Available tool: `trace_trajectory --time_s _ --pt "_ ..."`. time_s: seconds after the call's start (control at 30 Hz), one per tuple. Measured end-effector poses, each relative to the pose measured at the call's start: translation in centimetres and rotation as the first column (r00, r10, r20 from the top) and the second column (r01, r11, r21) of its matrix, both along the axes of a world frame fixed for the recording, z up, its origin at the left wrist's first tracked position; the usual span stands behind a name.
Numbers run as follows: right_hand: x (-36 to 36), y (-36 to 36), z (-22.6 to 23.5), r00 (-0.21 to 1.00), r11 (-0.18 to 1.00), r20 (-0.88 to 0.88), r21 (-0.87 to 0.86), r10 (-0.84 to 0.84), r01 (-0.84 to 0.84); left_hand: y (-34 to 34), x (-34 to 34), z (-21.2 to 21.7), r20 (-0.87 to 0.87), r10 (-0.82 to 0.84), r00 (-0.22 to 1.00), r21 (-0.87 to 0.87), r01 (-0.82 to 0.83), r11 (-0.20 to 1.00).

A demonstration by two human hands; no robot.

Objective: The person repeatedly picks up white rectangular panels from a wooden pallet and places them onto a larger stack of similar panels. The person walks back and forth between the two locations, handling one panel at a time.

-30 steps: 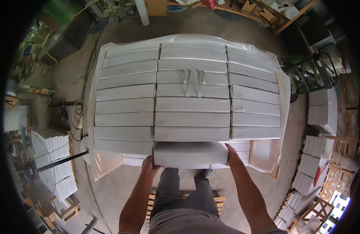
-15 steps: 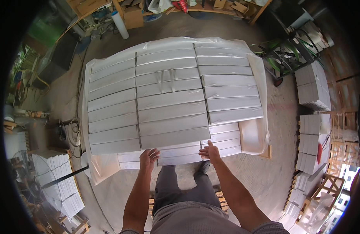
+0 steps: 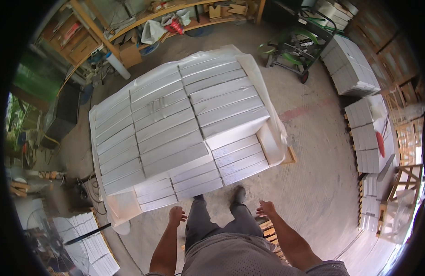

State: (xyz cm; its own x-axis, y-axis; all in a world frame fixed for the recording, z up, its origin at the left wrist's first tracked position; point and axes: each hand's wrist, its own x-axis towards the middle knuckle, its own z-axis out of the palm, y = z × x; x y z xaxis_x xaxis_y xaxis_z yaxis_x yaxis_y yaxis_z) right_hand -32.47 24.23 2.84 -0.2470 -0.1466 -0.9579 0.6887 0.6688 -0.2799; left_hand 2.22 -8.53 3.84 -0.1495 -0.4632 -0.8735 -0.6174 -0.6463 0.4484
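A large stack of long white cartons stands before me, laid in rows and loosely wrapped in clear plastic film. Along its near side the top layer ends short, and a lower layer of white cartons shows there. My left hand hangs just off the stack's near edge, fingers loosely bent and nothing in them. Farther right, my right hand is held over the floor, its fingers apart and holding nothing. Neither hand touches the cartons.
A wooden pallet corner juts out at the stack's right. More stacks of white cartons line the right side. At the back stand a black hand truck and a wooden shelf. A fan is at lower left.
Both hands have drawn back from the stack's near edge toward me, the right one also moving outward. My view has turned to the right, so the stack appears tilted and shifted left.
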Motion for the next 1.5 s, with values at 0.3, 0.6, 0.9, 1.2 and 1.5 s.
trace_trajectory --time_s 0.3,0.6,0.9,1.2,1.5 --pt "5.2 14.6 -2.2 0.939 1.0 -0.343 -0.015 0.002 -0.008 -1.1 -5.5 1.4 -0.057 -0.378 0.924 -0.005 0.379 0.926" --pt "26.1 9.7 5.6 0.659 0.654 -0.073 0.082 -0.749 0.752 -7.5 -6.7 0.7 0.014 -0.725 0.689 0.026 0.725 0.689" --pt "51.3 11.3 -2.1 0.791 0.767 -0.166 0.194 -0.589 0.612 -5.7 -6.9 -0.3 0.071 -0.949 0.307 0.091 0.945 0.313" --pt "65.8 13.2 -3.6 0.397 0.442 -0.445 0.004 -0.802 0.897 8.7 -12.5 0.5 0.016 -0.999 -0.05 0.019 0.999 -0.05" --pt "70.1 15.9 4.1 -0.37 -0.377 -0.148 0.021 -0.917 0.926 26.3 -13.2 4.0 -0.082 -0.957 -0.278 0.035 0.959 -0.282"
